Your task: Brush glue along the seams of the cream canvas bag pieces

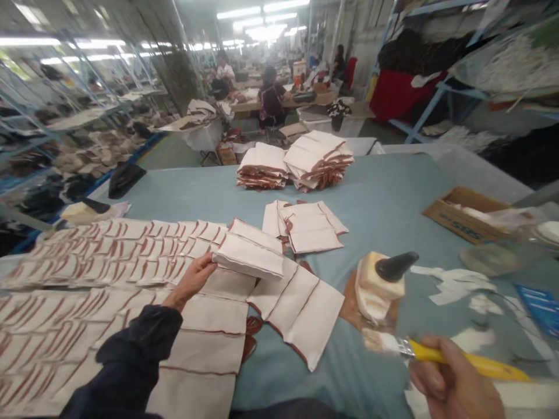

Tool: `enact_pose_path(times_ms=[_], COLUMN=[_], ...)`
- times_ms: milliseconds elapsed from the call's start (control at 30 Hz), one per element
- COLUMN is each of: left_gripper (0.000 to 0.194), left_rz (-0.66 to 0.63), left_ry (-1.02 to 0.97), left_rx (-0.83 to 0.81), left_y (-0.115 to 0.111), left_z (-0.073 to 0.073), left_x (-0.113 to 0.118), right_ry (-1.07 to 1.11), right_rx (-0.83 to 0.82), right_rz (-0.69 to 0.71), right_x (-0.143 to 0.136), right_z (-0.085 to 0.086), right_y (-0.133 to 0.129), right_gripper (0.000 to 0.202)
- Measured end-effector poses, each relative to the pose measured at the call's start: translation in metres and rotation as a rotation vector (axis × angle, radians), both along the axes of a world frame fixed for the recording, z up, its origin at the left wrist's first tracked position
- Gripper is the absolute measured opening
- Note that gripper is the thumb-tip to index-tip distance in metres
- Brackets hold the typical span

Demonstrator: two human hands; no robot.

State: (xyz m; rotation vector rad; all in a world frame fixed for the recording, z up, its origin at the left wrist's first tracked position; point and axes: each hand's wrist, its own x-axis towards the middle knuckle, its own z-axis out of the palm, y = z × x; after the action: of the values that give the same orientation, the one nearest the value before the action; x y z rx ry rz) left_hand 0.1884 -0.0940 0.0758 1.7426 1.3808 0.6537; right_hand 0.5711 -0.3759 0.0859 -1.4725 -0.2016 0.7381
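My left hand (194, 279) pinches the left end of a cream fabric panel (251, 256) with brown edging, raised above the table. Under and beside it lie other cream panels with brown seams, one stitched panel (301, 308) lying at a slant to its right. My right hand (454, 372) is wrapped round the yellow handle of a paintbrush (423, 350), its pale bristles pointing left. Just beyond the bristles stands a cream plastic bottle (378, 285) with a black spout, on a brown piece.
Overlapping rows of cream panels (109, 256) cover the table's left side. Two stacks of panels (317, 157) stand at the far edge, with loose panels (312, 227) nearer. White strips (454, 282) and a cardboard box (467, 212) lie right. People (271, 99) sit at tables beyond.
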Motion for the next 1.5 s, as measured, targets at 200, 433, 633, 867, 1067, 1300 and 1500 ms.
enact_pose_path(times_ms=[200,433,633,867,1067,1300,1500], left_gripper=[0.015,0.02,0.032,0.031,0.034,0.031,0.03], left_rz=[0.094,0.292,0.341,0.667,0.809,0.733,0.653], left_ry=[0.066,0.036,-0.129,-0.31,-0.489,-0.751,-0.886], left_rx=[-0.05,-0.036,-0.489,-0.81,-0.946,-1.159,-1.205], left_y=[0.005,-0.03,-0.143,-0.189,-0.19,-0.228,-0.248], left_z=[-0.053,-0.02,-0.076,-0.152,-0.164,-0.171,-0.187], left_x=[-0.034,-0.024,0.078,0.133,0.139,0.163,0.173], right_ry=[0.061,-0.011,0.059,0.075,0.075,-0.146,-0.232], right_rx=[-0.087,-0.085,-0.088,-0.149,-0.124,-0.098,-0.13], right_rz=[-0.025,0.062,-0.047,-0.123,-0.091,0.205,0.405], right_x=[-0.033,-0.03,-0.015,0.009,0.025,0.016,-0.011], right_z=[0.007,0.003,-0.001,-0.012,-0.022,-0.063,-0.125], right_y=[0.022,0.024,0.013,-0.021,-0.04,-0.041,-0.026], right_gripper=[0.045,0.051,0.05,0.047,0.045,0.046,0.046])
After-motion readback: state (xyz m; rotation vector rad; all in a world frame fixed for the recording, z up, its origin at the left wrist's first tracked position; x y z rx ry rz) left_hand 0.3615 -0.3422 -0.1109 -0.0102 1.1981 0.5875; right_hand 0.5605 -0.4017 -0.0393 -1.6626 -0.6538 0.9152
